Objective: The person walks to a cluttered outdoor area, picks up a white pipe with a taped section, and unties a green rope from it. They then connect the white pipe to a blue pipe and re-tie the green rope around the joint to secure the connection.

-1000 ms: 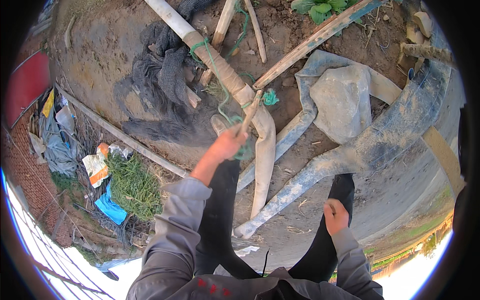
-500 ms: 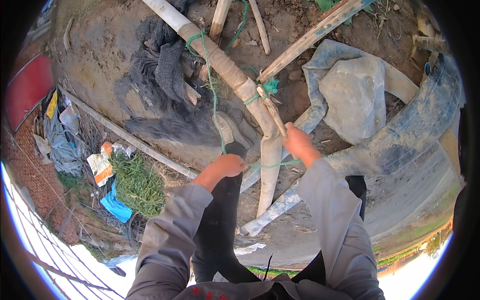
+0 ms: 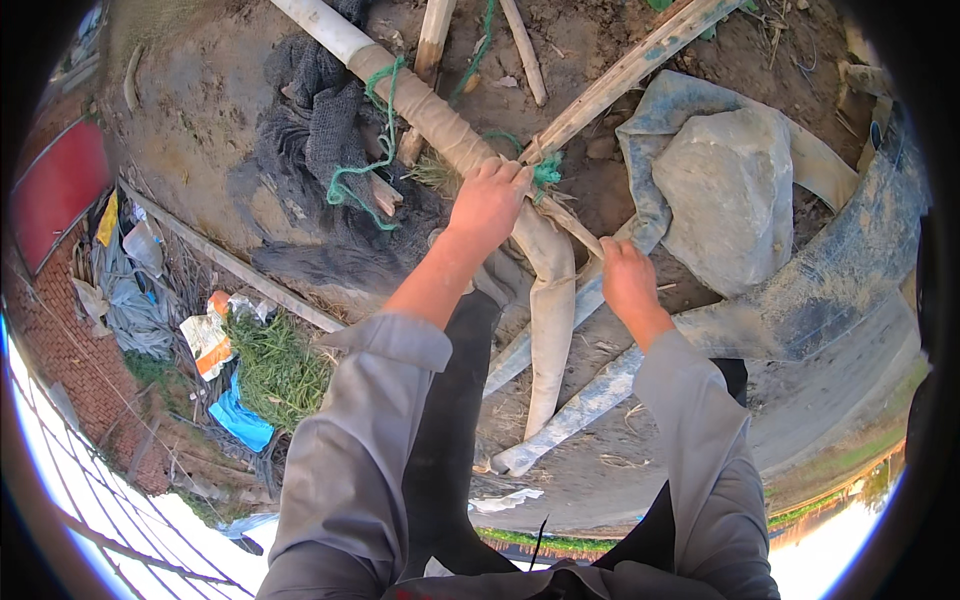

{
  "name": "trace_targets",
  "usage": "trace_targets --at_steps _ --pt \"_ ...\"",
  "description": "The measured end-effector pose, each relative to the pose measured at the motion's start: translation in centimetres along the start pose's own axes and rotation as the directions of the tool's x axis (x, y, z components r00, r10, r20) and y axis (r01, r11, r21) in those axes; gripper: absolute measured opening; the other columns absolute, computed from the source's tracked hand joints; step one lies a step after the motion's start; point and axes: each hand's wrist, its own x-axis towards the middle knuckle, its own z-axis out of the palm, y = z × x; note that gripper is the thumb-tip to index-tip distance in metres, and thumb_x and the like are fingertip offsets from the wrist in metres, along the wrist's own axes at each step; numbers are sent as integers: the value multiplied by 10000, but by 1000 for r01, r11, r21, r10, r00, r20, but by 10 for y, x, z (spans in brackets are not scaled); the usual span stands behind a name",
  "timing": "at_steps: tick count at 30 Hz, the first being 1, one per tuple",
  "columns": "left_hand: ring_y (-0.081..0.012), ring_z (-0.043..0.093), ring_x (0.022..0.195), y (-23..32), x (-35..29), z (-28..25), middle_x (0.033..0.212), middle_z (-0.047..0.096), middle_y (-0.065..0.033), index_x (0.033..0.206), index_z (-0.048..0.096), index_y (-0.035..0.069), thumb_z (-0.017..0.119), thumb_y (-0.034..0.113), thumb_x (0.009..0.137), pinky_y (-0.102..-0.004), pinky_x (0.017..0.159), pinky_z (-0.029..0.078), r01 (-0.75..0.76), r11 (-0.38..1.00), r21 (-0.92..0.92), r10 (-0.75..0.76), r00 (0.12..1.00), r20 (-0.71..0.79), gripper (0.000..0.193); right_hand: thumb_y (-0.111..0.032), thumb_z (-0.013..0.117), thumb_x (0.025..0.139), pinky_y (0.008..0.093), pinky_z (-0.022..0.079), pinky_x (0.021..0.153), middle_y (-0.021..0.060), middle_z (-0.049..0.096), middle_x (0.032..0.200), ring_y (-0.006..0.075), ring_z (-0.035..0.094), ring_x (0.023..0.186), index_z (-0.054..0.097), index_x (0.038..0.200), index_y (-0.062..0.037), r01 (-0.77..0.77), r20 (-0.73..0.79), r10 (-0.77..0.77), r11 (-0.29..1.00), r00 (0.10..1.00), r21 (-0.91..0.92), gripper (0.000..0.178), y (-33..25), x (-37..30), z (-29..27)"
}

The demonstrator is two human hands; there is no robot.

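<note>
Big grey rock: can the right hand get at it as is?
Probably yes, by freeing itself first: the right hand appears closed on a wooden stick. Only a flattened hose seems to lie between it and the grey rock.

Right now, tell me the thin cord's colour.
The cord is green, best seen in the head view.

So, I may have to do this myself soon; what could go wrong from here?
The stick might slip from the right hand and swing loose. The left hand, pressed close to the wrapped pipe and beside the green knot, could get pinched. The slack green cord near the dark netting may snag on it.
</note>
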Motion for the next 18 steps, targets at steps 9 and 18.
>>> trace_targets --at_steps 9,18 --pt "-249 548 1061 10 18 3 1048 604 -43 1001 671 96 664 97 781 -369 905 459 -124 984 125 103 982 161 221 -285 627 933 551 536 776 264 703 934 446 684 901 525 1177 -48 -283 302 203 926 931 251 356 -15 -15 -6" --pt "-271 638 1025 -43 -27 -14 1074 701 -91 1079 675 50 581 25 865 -410 916 513 161 887 -434 -231 966 -112 235 -245 625 933 546 547 659 249 685 760 450 686 719 525 1097 0 -227 190 162 887 968 403 311 -104 -49 0"
